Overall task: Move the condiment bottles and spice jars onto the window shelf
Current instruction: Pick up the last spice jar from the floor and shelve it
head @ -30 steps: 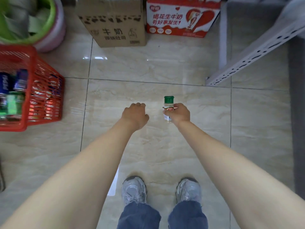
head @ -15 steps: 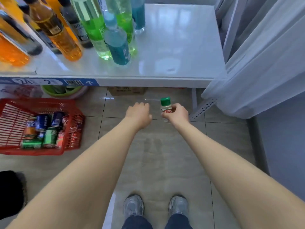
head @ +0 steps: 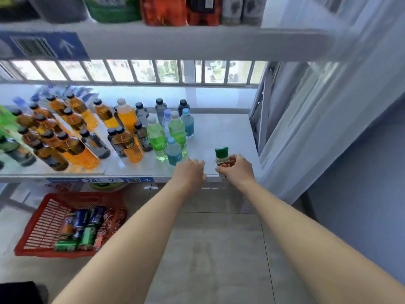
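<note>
Gripping a green-capped spice jar (head: 222, 160) upright, the right hand (head: 237, 170) holds it at the front edge of the window shelf (head: 221, 132), over that shelf's bare right end. The left hand (head: 190, 172) is curled into a loose fist at the same edge, holding nothing. Left of the jar on the shelf stand drink bottles (head: 122, 137), orange, green, blue and dark. Below the shelf, on the floor to the left, a red basket (head: 41, 227) contains drink cans (head: 84, 227). A white curtain (head: 317, 128) hangs at the shelf's right end.
</note>
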